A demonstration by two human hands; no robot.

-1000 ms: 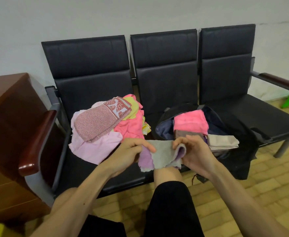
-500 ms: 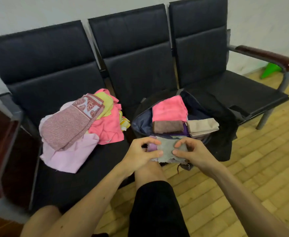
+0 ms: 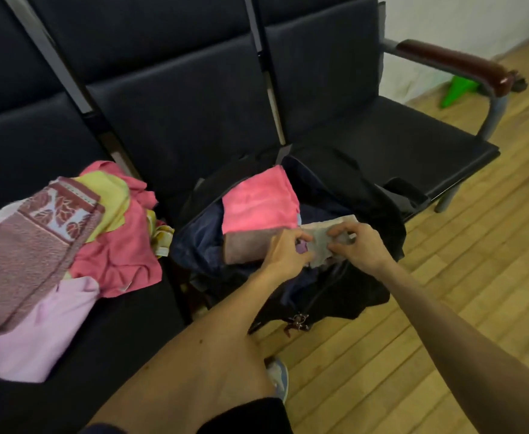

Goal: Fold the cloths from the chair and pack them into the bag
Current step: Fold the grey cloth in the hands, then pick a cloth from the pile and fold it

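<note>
Between left hand and right hand fingers, pinched: grey cloth, just brought over bag; ready to tuck in.

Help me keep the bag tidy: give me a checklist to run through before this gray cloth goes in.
1. Grip: left hand and right hand both pinch the gray cloth: ok.
2. Cloth folded small: ok.
3. Bag open: ok.
4. Cloth held over the opening, beside the brown cloth: ok.
5. Free spot beneath: cannot tell, the hands hide it.
6. Chair emptied: not ok, a pile lies unfolded.
</note>
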